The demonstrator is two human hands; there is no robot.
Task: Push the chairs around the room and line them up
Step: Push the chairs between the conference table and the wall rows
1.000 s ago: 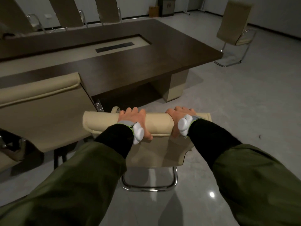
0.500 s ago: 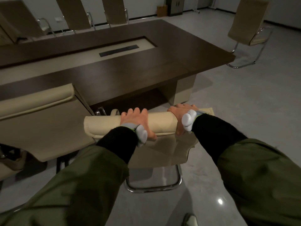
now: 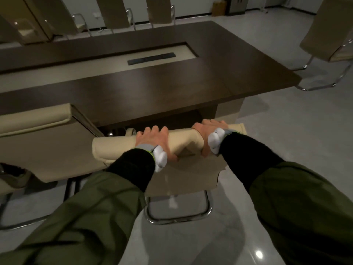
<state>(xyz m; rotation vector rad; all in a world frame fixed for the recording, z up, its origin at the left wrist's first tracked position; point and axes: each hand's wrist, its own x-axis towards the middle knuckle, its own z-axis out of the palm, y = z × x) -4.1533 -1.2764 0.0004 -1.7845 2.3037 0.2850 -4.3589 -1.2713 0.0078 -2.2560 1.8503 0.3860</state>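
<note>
Hands grip the padded top roll of a beige chair (image 3: 183,142): the left hand (image 3: 152,139) curls over it near the middle, the right hand (image 3: 207,133) wraps it toward its right end. The chair has a soft cream backrest and a chrome sled base (image 3: 178,217) on the pale glossy floor (image 3: 277,134), and it faces the dark wooden conference table (image 3: 172,77), close to its near edge. Just left stands a second beige chair (image 3: 42,138), side by side with it. Beyond the table's corner, a third chair (image 3: 328,35) stands apart. More chair backs (image 3: 112,12) line the table's far side.
</note>
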